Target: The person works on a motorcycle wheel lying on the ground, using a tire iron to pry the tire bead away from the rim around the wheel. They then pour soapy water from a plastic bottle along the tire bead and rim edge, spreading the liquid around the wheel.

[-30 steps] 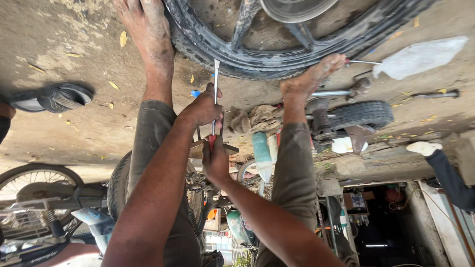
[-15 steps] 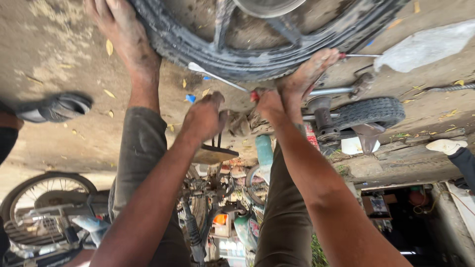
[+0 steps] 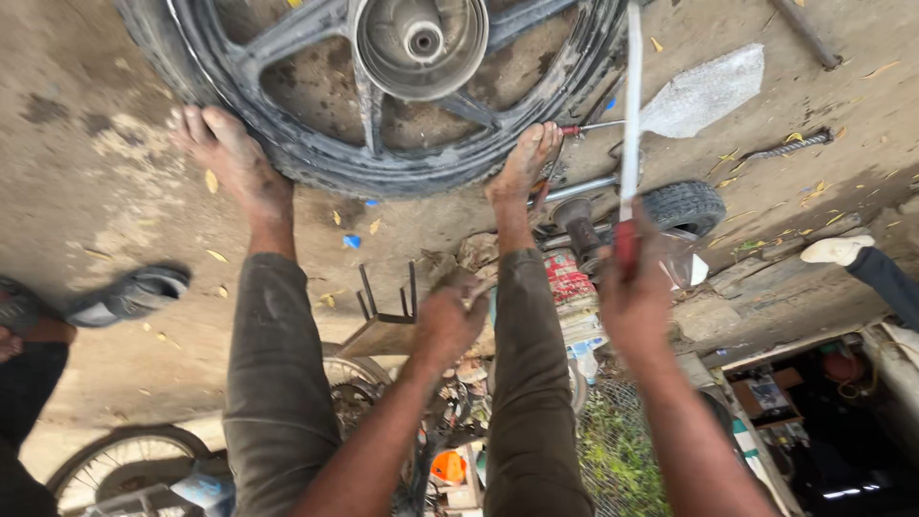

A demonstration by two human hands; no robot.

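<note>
Head view: your left hand [image 3: 450,321] hangs loosely curled, empty. At twelve o'clock the tyre [image 3: 316,158] still sits on its wheel under both feet. Your right hand [image 3: 634,299] grips the tyre lever [image 3: 630,115], raised clear; prying remains.

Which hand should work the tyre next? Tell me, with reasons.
Right, probably. The right hand grips the long flat lever, whose tip reaches beside the tyre. The left hand sits lower by the knee, with no tool visible.
</note>
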